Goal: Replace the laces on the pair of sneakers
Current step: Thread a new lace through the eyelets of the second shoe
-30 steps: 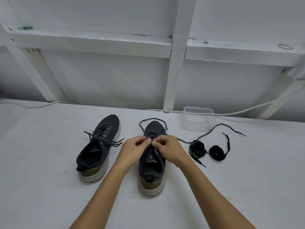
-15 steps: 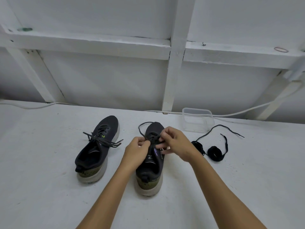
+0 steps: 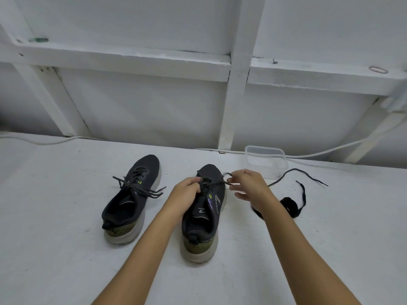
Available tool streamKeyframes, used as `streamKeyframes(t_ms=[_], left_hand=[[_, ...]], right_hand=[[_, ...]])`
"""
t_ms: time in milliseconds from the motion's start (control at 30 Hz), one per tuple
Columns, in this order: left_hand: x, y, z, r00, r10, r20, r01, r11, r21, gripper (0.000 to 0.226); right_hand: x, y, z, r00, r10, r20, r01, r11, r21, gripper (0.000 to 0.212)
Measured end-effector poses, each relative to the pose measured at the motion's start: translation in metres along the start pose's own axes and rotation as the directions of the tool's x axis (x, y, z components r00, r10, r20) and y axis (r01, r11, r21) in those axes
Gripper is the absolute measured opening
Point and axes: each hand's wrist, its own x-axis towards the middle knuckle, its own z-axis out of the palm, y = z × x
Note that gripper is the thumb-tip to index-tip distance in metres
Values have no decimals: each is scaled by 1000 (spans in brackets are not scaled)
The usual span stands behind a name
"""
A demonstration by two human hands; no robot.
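Lace [image 3: 217, 183] pinched by both hands; loose lace [image 3: 290, 205] partly behind right forearm.

A white painted surface [image 3: 55, 216] fills the lower part of the view, matte and faintly scuffed. Behind it rises a white wall [image 3: 143, 106] framed with white painted timber: a horizontal beam [image 3: 132, 60] runs across it, an upright post [image 3: 236, 84] crosses the beam near the middle, and slanted braces [image 3: 50, 93] lean at the left and right. A white cable [image 3: 44, 142] trails along the foot of the wall. The light is soft and even, with weak shadows.
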Motion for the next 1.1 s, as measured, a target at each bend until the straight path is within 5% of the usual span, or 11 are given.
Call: streamKeyframes(t_ms=[133,333,567,700,900,1100], left_hand=[[8,4,1,998,-47,-29,45,997,-64,18],[49,11,-4,991,-44,-130,56,994,91,33],[78,13,-2,985,-37,-171,70,978,196,18],[82,13,-3,983,2,-184,24,990,136,7],[64,20,-5,941,62,-334,-50,998,46,19],[46,-4,-19,919,-20,-394,109,973,205,29]], right_hand=[[13,1,1,998,49,-30,-53,988,-142,18],[35,-6,8,999,23,-44,-32,975,-220,30],[51,-2,17,992,94,-81,-110,965,-239,27],[55,-9,23,996,7,-91,-35,949,-314,12],[39,-24,29,968,-249,-2,246,956,-161,10],[31,-16,20,984,-179,-6,175,966,-192,16]])
